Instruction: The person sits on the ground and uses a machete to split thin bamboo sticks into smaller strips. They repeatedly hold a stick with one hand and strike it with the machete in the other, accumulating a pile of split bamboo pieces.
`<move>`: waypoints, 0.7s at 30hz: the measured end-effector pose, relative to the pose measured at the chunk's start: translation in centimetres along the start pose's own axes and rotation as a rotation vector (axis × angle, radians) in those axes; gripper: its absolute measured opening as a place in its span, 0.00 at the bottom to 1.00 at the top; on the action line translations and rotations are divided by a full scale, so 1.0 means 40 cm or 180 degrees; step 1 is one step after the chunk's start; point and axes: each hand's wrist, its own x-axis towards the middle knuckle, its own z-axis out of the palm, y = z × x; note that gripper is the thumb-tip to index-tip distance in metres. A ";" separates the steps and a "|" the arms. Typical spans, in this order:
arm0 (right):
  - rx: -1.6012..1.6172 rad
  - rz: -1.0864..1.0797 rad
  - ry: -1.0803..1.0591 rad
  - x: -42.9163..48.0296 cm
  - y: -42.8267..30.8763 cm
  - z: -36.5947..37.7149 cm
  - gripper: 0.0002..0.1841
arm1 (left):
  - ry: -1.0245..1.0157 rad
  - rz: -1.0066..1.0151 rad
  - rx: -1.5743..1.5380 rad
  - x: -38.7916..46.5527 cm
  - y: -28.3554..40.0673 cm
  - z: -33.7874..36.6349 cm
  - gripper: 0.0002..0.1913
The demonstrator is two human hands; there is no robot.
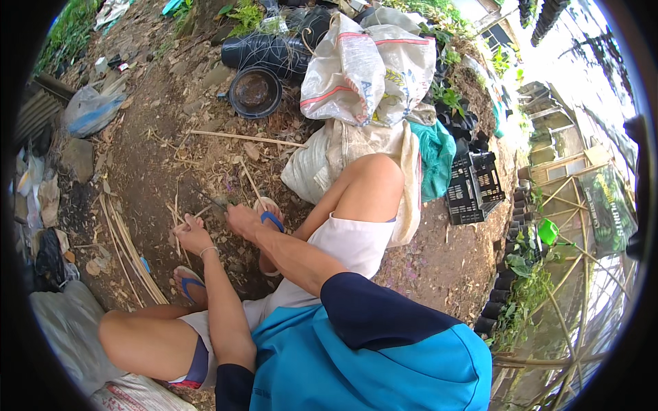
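My right hand (242,221) is closed around the handle of a knife (208,197), its dark thin blade pointing up and left over the soil. To its left, my left hand (193,235) holds a thin pale bamboo strip (177,218) between its fingers; some crossing pieces are too small to tell apart. A longer split stick (252,180) leans by my sandalled foot, beyond the right hand. Farther off, another pale stick (247,137) lies across the ground. At the left, a bundle of long bamboo strips (128,251) lies beside my other foot.
White woven sacks (354,77) and a black round basin (255,92) stand ahead. A black plastic crate (473,185) is at the right, next to a teal sack (436,159). A grey plastic sheet (72,334) lies by my left knee. Wood shavings litter the soil.
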 end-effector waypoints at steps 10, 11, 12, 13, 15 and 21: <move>0.0010 0.0147 0.0054 0.002 0.019 0.001 0.18 | -0.0121 -0.0067 -0.0370 0.018 -0.033 0.018 0.15; 0.0012 0.0161 0.0055 0.006 0.024 0.002 0.18 | -0.0126 -0.0135 -0.0626 0.021 -0.043 0.020 0.13; 0.0025 0.0148 0.0023 0.011 0.025 0.009 0.18 | -0.0090 -0.0266 -0.0774 0.018 -0.056 0.021 0.12; -0.0166 0.0212 -0.0133 0.020 0.029 0.015 0.17 | -0.0122 0.0254 0.0321 0.025 -0.064 0.016 0.12; -0.0314 0.0092 -0.0345 0.035 0.044 0.024 0.14 | -0.0201 0.0646 0.0339 0.016 -0.083 0.018 0.13; -0.0101 0.0017 0.0035 0.030 0.048 0.003 0.25 | 0.0136 0.0959 0.0445 0.005 -0.088 0.015 0.13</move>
